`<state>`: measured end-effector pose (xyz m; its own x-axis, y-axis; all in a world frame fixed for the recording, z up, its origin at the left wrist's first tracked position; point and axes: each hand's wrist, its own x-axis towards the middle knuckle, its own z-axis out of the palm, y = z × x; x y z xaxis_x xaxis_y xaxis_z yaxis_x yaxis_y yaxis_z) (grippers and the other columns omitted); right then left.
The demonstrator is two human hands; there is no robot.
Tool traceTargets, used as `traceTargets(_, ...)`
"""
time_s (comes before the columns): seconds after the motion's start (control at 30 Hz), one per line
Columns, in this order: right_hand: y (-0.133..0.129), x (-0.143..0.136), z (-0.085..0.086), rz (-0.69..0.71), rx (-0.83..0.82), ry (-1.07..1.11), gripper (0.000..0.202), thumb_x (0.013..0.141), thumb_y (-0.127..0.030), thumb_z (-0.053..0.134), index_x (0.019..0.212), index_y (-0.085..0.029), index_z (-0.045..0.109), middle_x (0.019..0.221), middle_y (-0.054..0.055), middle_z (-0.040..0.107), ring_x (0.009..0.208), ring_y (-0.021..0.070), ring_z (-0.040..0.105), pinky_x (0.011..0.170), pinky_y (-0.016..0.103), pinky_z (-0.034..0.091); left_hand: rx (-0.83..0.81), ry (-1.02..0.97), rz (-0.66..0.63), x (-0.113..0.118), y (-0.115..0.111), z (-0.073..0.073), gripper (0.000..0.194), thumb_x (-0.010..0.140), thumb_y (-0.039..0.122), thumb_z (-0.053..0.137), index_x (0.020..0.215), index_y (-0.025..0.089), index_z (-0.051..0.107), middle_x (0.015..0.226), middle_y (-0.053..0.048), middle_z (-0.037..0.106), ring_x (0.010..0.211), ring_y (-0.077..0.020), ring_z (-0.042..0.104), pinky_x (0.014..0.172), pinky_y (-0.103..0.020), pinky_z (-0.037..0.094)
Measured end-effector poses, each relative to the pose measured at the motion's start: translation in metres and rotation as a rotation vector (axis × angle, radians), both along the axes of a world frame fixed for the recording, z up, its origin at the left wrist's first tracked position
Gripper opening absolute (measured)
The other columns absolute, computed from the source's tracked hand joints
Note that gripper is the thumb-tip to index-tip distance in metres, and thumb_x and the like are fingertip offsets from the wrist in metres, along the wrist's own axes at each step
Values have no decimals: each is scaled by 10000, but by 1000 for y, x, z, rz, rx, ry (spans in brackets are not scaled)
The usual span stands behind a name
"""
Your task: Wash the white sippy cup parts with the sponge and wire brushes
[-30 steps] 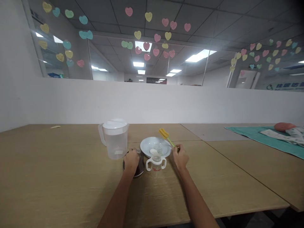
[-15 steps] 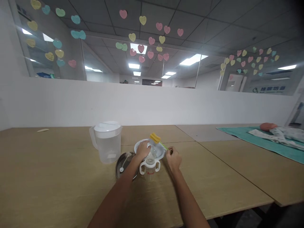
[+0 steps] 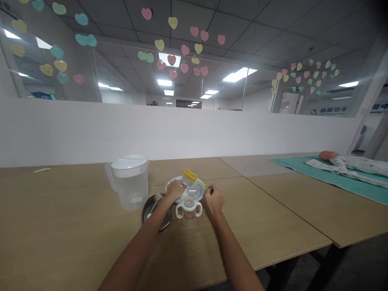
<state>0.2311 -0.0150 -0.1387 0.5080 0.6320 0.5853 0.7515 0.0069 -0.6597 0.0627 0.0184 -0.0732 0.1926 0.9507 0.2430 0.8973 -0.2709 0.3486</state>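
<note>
My right hand (image 3: 214,198) is closed round the green handle of a brush with a yellow sponge head (image 3: 190,175). The sponge is over the far side of a white bowl (image 3: 201,196). My left hand (image 3: 176,190) is at the bowl's left side, its fingers bent over a clear or whitish item that I cannot make out. Just in front of the bowl stands an open clear bottle with two white handles (image 3: 188,216). A steel dish (image 3: 165,223) with a pale, thin item in it lies left of the bottle, partly under my left forearm.
A lidded clear pitcher (image 3: 132,188) stands to the left. A thin flat piece (image 3: 42,170) lies at the far left of the wooden table (image 3: 75,234). On the right, a teal towel (image 3: 342,184) bears a doll-like figure (image 3: 357,162). A wall runs behind the table.
The view has turned slightly to the right, so most things appear further left. Both hands stay at the bowl, and the brush is still in my right hand.
</note>
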Motion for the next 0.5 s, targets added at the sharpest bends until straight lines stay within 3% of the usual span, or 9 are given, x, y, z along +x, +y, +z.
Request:
traceTargets(0.1,-1,0,0,-1,-13,13,176,748,-184,465,750,-171,641,647,22,610,555,126,458,526,239,186,-57,38,20,15,1,0,280,823,404,537,816,155,664,933,-83,670,1009,-266,568,879,-417,413)
traceTargets(0.27,-3,0,-1,-17,-23,13,174,757,-194,466,753,-179,639,630,14,596,539,123,442,521,237,179,-125,24,50,32,7,0,306,856,390,525,1011,134,588,1043,-71,608,972,-194,572,867,-426,451)
traceTargets(0.4,-3,0,-1,-9,-24,-5,169,758,-192,472,757,-178,640,628,14,596,538,122,440,520,236,180,-155,-31,62,29,8,-4,285,735,428,639,828,160,661,887,-87,677,897,-264,610,784,-394,452)
traceTargets(0.5,-2,-1,-2,-4,-15,-18,179,750,-180,465,763,-172,644,625,17,595,530,119,432,519,237,178,-121,-74,24,24,9,-6,176,679,362,681,736,196,678,840,-62,698,909,-270,609,807,-379,427)
